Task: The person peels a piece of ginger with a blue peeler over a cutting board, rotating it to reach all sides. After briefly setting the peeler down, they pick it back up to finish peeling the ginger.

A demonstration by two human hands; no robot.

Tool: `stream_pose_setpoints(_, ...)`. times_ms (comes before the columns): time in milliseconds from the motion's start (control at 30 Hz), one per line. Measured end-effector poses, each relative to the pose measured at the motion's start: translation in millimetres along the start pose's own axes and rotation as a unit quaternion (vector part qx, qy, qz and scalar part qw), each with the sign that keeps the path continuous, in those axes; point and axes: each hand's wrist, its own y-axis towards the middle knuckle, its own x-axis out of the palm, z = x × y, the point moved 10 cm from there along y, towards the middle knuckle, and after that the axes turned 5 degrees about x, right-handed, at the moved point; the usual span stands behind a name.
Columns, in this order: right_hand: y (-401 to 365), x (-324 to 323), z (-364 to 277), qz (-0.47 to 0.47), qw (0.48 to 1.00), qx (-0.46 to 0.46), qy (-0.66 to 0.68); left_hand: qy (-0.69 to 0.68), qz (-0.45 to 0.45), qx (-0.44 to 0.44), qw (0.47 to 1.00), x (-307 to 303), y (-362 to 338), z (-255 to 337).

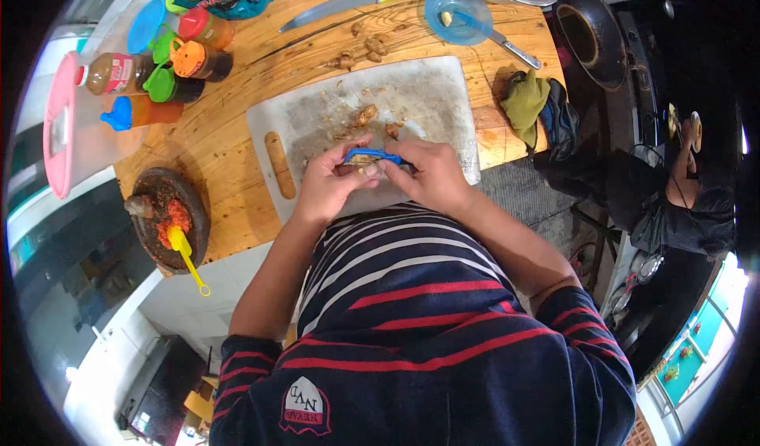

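Over the near edge of a white cutting board (427, 89), my two hands meet. My right hand (431, 173) is closed around a blue peeler (372, 153), its frame reaching across to the left. My left hand (332, 181) pinches a small pale-brown piece of root (362, 160) under the peeler; it looks like ginger, partly hidden by the fingers. Brown scraps (366, 115) and crumbs are scattered on the board just beyond my hands. Farther off, several knobbly brown root pieces (374, 46) rest on the wooden table (261, 66).
A large knife (340, 4) lies at the back, beside a blue bowl (457, 17) and a smaller knife (511, 46). Sauce bottles (203, 62) and a stone mortar (202, 224) with red paste stand left. Cloths (526, 105), a wok (586, 34) and another person (665, 192) are right.
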Motion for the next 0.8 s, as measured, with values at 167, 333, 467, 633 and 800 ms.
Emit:
stream_pose_setpoints(167, 0.0, -4.5, 5.1, 0.021, 0.999, -0.017, -0.038, -0.036, -0.036, -0.073, 0.996, -1.3, -4.4, -20.8)
stream_pose_setpoints(333, -1.7, -18.0, 24.7, 0.057, 0.994, 0.081, 0.036, -0.112, 0.017, -0.079, 0.99, -2.4, -7.6, -20.7)
stream_pose_setpoints(467, -2.8, -5.6, 14.1, 0.022, 0.997, 0.051, 0.049, -0.065, 0.01, -0.079, 0.995, -1.1, -2.5, -20.3)
stream_pose_setpoints(633, -2.1, 4.5, 17.5, 0.006, 0.997, 0.064, 0.031, -0.003, -0.017, -0.04, 0.999, -0.5, -0.6, -10.1)
stream_pose_setpoints(800, -1.4, 1.0, 10.4, -0.001, 0.999, 0.031, 0.018, 0.007, -0.024, -0.04, 0.999, 2.0, 1.1, -10.0)
